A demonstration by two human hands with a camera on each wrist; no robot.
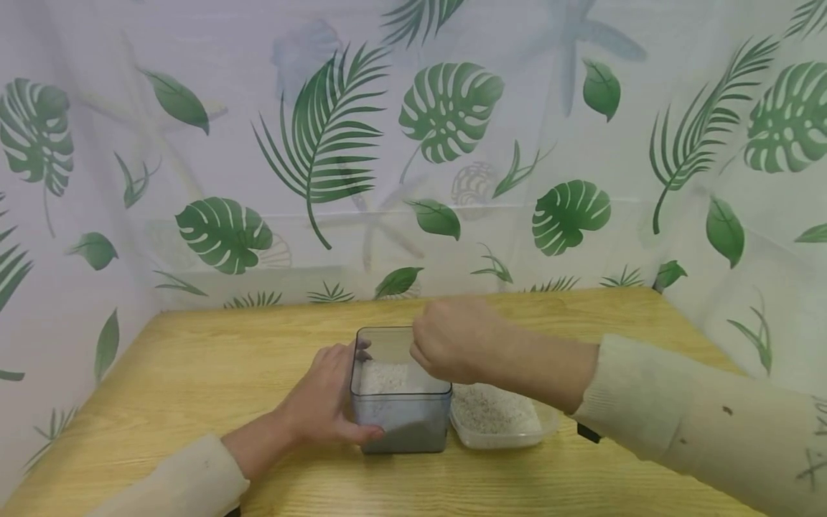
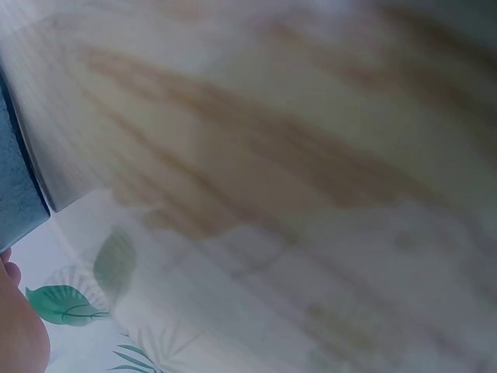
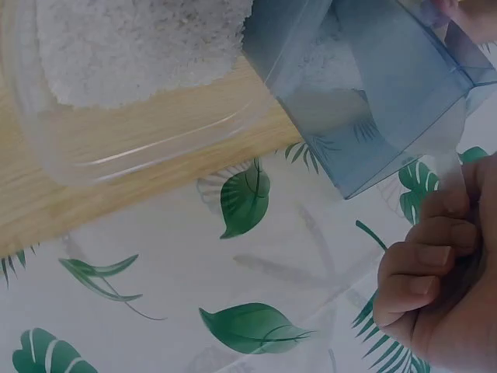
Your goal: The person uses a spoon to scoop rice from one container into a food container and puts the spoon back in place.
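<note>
A square grey-blue translucent container (image 1: 400, 420) stands on the wooden table (image 1: 194, 373) with white grains in its bottom. My left hand (image 1: 323, 402) grips its left wall, thumb on the front face. Over the container's open top hovers my right hand (image 1: 452, 352), its fingers curled. In the right wrist view those fingers (image 3: 419, 284) seem to pinch a thin pale clear handle (image 3: 450, 167) beside the container (image 3: 388, 101); what it belongs to is hidden. Just right of the container sits a shallow clear tub (image 1: 545, 424) of white grains (image 1: 491, 409).
A leaf-print curtain (image 1: 452, 143) closes off the table on the back and both sides. The left wrist view shows blurred table wood (image 2: 272, 140), one container corner (image 2: 15, 186) and a bit of my left hand (image 2: 19, 334). The tub (image 3: 116, 155) lies close to the table's near edge.
</note>
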